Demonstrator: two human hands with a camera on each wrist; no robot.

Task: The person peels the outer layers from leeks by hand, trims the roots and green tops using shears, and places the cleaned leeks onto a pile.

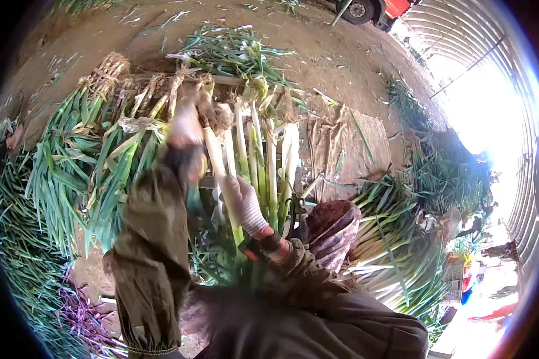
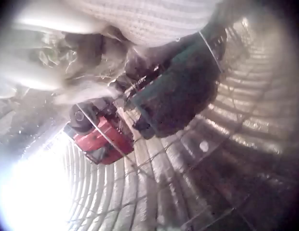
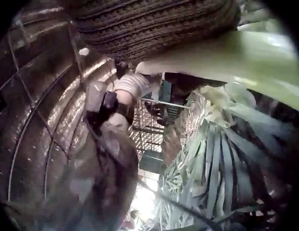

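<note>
My right hand (image 1: 241, 203), in a white ribbed glove, grips a thick leek (image 1: 217, 157) partway along its shaft. The pale root end points away from me and the green end runs down toward my lap. In the right wrist view the held leek (image 3: 265, 65) passes just under the ribbed glove (image 3: 154, 29). Motion blurs my left hand (image 1: 185, 127), beside the leek's root end; whether it holds anything I cannot tell. Its pale glove (image 2: 149, 19) fills the top of the left wrist view, fingers hidden. Several trimmed leeks (image 1: 271, 170) lie side by side to the right.
Tied leek bundles (image 1: 72, 143) lie on the left, roots away from me. Leaf scraps (image 1: 227, 54) cover the ground ahead. A brown sack (image 1: 347, 143) lies to the right, beyond a heap of leeks (image 1: 389, 251). A red vehicle (image 1: 395, 7) stands far off.
</note>
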